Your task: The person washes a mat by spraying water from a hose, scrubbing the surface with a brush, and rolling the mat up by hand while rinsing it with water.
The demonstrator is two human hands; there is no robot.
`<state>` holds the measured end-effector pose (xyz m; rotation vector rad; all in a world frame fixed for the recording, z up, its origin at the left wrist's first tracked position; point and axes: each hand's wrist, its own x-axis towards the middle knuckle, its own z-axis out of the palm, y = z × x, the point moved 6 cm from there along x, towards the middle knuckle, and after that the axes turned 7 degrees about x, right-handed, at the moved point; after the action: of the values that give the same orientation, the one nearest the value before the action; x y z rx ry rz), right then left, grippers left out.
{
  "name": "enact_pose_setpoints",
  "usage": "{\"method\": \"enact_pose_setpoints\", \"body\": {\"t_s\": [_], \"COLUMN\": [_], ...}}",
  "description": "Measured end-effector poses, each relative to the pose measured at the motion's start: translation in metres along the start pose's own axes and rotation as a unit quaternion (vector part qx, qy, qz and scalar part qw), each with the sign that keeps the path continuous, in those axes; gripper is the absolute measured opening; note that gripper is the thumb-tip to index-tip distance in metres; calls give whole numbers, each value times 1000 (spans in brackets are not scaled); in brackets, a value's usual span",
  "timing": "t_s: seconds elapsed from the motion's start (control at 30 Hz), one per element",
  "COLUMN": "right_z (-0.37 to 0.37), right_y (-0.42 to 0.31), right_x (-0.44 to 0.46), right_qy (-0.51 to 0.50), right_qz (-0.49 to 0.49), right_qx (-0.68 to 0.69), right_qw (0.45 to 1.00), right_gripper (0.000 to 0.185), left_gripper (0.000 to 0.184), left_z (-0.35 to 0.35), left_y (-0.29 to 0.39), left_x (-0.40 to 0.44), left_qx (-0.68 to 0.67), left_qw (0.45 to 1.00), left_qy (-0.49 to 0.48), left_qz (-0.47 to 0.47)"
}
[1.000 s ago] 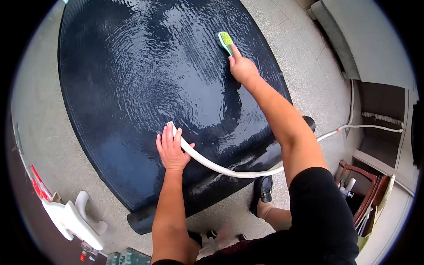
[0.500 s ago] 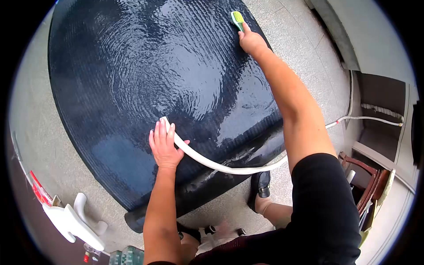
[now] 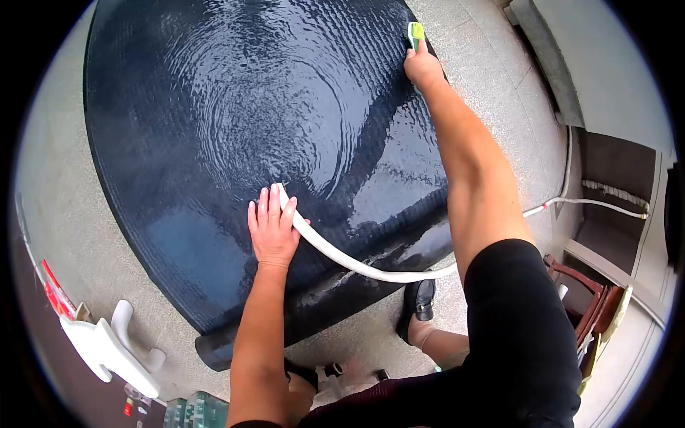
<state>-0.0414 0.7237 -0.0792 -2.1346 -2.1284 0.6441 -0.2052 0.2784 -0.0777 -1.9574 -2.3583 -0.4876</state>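
A dark ribbed mat (image 3: 178,171) lies wet on the floor, its near edge curled into a roll. Low over it, my left hand (image 3: 275,232) holds a white hose (image 3: 342,258) near its open end. Water ripples spread out beyond the hose end. My right hand (image 3: 424,68) is stretched to the mat's far right edge. Its fingers wrap the handle of a green and white scrub brush (image 3: 416,33). Whether the bristles touch the mat is hidden from above.
The hose runs right to a fitting by a grey recess (image 3: 617,171). A wooden chair (image 3: 589,299) stands at the right. White plastic pieces (image 3: 107,349) and green bottles (image 3: 203,411) are at the lower left. My shoe (image 3: 421,307) stands beside the rolled edge.
My right hand has moved the brush right, to the mat's edge. My left hand and the hose end have shifted slightly right. The ripples on the mat have changed shape.
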Motion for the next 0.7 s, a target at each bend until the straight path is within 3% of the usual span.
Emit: {"method": "enact_pose_setpoints", "body": {"t_s": [0.03,0.07,0.1,0.23,0.33,0.4,0.53,0.6,0.7], "right_z": [9,19,24,50,79,92,119,119,110], "right_y": [-5,-8,-13,-19,-58,-119,-225,-225,-189], "right_x": [-17,-38,-71,-208,-261,-255,-224,-247,-313], "right_qy": [13,43,7,-97,-167,-179,-180,-200,-332], "right_qz": [12,-45,-60,-204,-328,-360,-348,-342,-389], "right_qx": [58,38,24,-14,-16,-60,27,67,-30], "right_qw": [998,997,998,974,930,914,920,916,859], "right_gripper": [60,61,61,63,62,56,47,47,50], "left_gripper": [51,44,35,37,35,34,35,36,46], "left_z": [-3,-5,-3,-7,-9,-6,-5,-7,0], "left_y": [-2,-5,-8,-15,-14,-16,-14,-13,-16], "left_x": [-3,-3,-6,-8,-7,-7,-6,-4,-9], "left_qx": [18,38,37,38,39,11,11,4,17], "left_qw": [999,995,993,985,984,986,986,987,988], "left_qy": [32,71,84,96,105,96,98,93,92], "left_qz": [-24,-51,-79,-134,-137,-137,-134,-132,-127]}}
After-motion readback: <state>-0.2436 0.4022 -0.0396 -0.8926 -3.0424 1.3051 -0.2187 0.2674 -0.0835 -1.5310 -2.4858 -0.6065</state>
